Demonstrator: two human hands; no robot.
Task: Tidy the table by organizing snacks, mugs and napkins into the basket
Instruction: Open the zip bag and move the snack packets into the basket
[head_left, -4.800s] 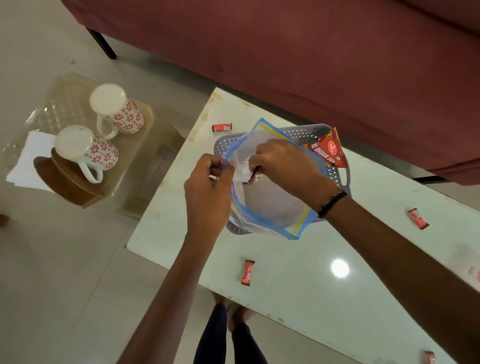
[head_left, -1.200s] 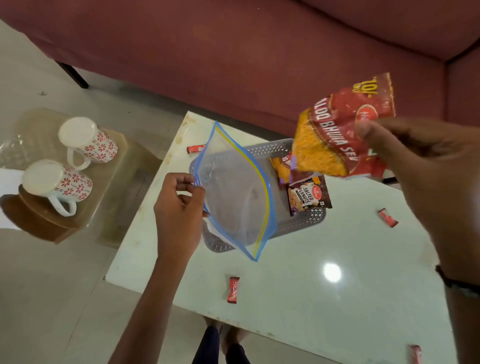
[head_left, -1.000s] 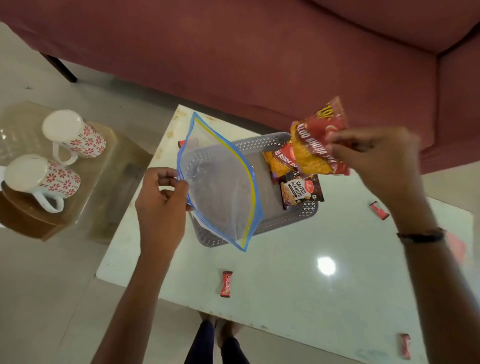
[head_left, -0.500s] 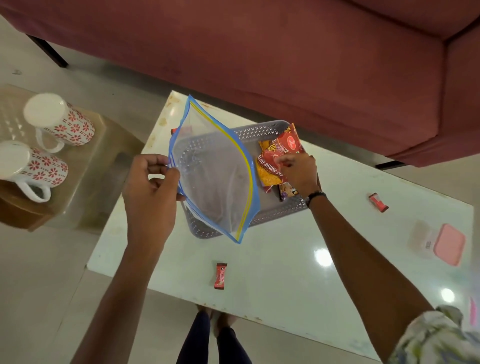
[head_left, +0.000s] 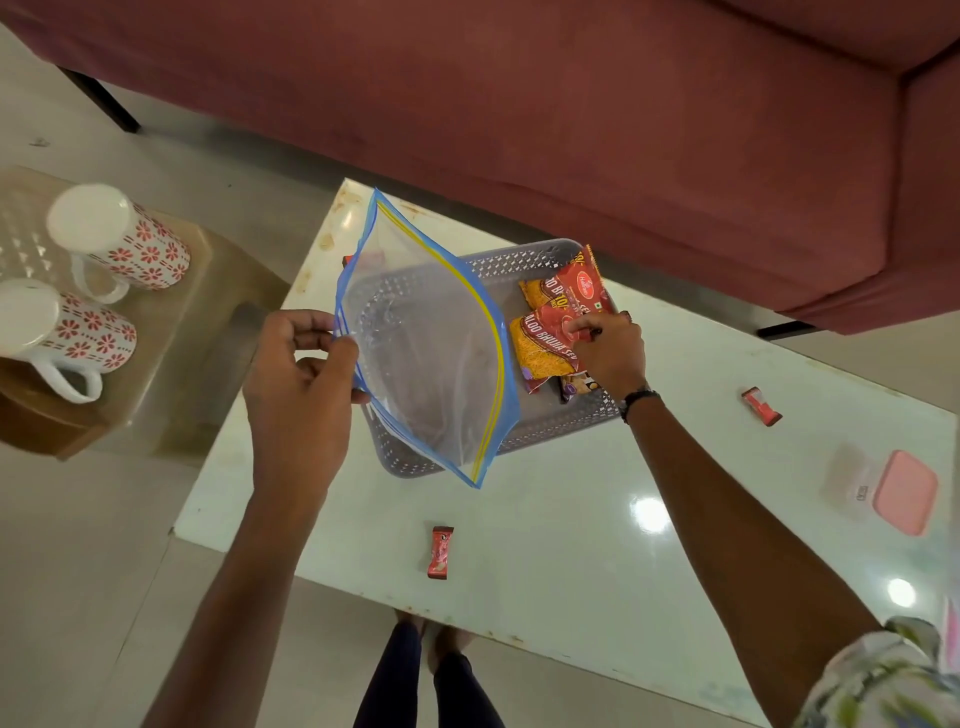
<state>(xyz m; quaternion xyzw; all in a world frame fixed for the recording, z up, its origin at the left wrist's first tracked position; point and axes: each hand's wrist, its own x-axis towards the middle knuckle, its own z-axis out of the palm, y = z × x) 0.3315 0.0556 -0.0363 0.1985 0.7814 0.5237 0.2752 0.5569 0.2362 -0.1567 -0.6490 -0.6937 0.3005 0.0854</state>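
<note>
A grey perforated basket (head_left: 540, 436) sits on the white table (head_left: 545, 545). My left hand (head_left: 301, 384) pinches the edge of a clear zip bag (head_left: 431, 358) with a blue and yellow seal, held above the basket's left half. My right hand (head_left: 608, 348) reaches into the basket's right side, fingers on a red and yellow snack packet (head_left: 545, 348). A second red packet (head_left: 571, 283) lies behind it, and a dark peanut packet (head_left: 576, 387) shows partly under my hand. Two white mugs with red flowers (head_left: 114, 239) (head_left: 57, 332) stand upside down on a side stool.
Small red candy wrappers lie on the table near the front edge (head_left: 439, 551), at the right (head_left: 761, 405) and behind the bag (head_left: 349, 258). A pink box (head_left: 904, 491) sits at the table's right end. A maroon sofa (head_left: 571, 104) runs along the back. My legs (head_left: 415, 680) show below.
My right hand has brought the red snack packet down from the air into the basket's right side. My left hand keeps the zip bag over the basket.
</note>
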